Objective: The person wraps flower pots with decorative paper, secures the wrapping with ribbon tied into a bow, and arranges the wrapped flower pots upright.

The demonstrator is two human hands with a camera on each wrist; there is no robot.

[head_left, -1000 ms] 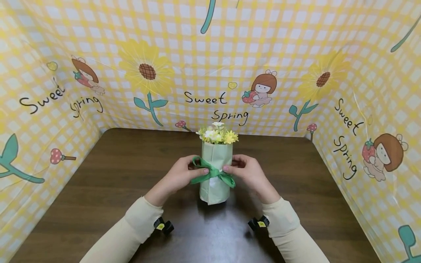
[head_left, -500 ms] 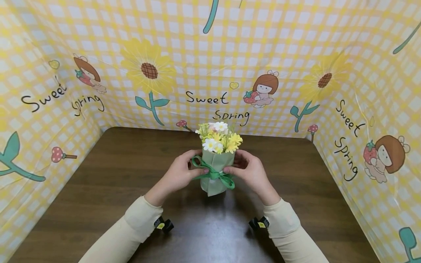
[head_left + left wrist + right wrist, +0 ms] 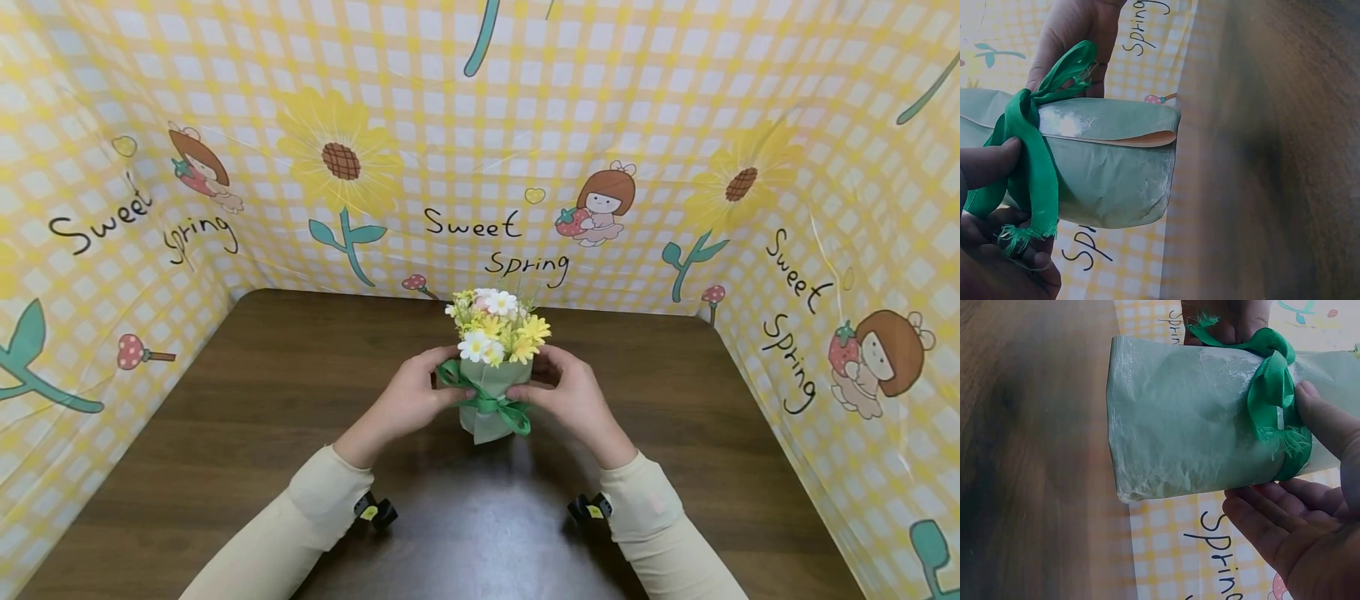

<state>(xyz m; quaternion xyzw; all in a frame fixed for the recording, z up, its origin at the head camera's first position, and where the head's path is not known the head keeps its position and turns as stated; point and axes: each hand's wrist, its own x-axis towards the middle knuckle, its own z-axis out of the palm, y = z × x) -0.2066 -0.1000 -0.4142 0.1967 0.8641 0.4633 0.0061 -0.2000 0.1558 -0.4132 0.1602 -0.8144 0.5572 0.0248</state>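
A bouquet of white and yellow flowers [image 3: 498, 325] is wrapped in pale green paper [image 3: 1110, 181] and tied with a green ribbon bow [image 3: 1269, 387]. My left hand [image 3: 412, 392] holds its left side, thumb on the ribbon and fingers behind the wrap. On the opposite side, my right hand [image 3: 577, 392] holds it, thumb at the front beside the bow and fingers reaching round the paper. In the head view the flower tops lean toward me. The wrist views show the wrap's lower end and frayed ribbon tails. Whether the base touches the table cannot be told.
The dark brown wooden table [image 3: 225, 417] lies beneath. A yellow checked cloth [image 3: 465, 133] with printed flowers and lettering walls the back and both sides. A small black wrist camera [image 3: 377, 510] sits at the left cuff, and another camera [image 3: 588, 508] at the right cuff.
The bouquet has tilted, its flower tops coming toward me, so more of the blossoms shows. Its lower end appears higher in the head view. Both hands have kept their hold, nearly in place.
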